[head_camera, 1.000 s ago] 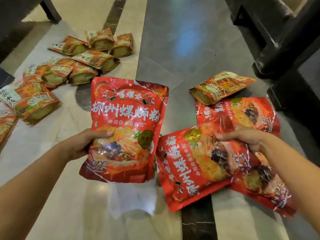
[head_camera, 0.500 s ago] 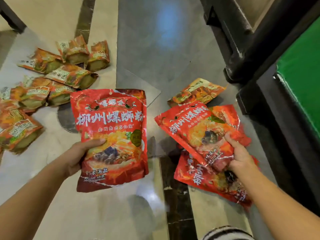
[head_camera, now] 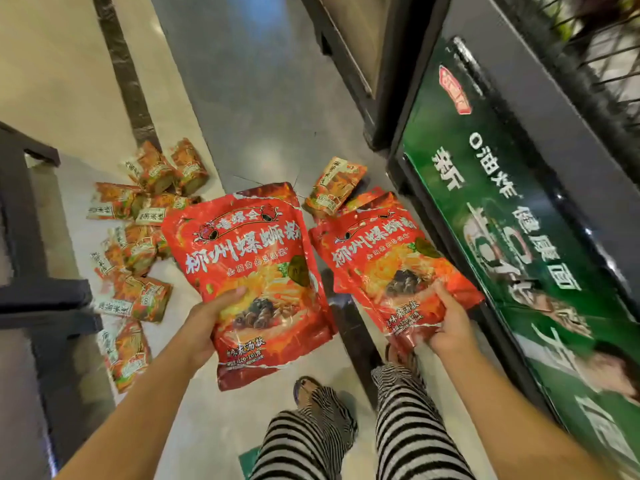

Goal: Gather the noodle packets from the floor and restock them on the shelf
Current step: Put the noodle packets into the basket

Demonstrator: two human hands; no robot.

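We see two red noodle packets (head_camera: pixel 249 271) with white lettering and orange-yellow food print, smaller orange packets (head_camera: pixel 138 296) scattered on a beige floor (head_camera: pixel 52 64) with dark stripes, a green signboard (head_camera: pixel 519 237) lettered white, and black-and-white striped trousers (head_camera: pixel 408 427).

Glossy beige tile floor (head_camera: pixel 52 64) with dark inlay strips (head_camera: pixel 124 71) and a grey central band, black shelf frame (head_camera: pixel 31 258) left, green ad panel (head_camera: pixel 519 216) on dark fixture right.
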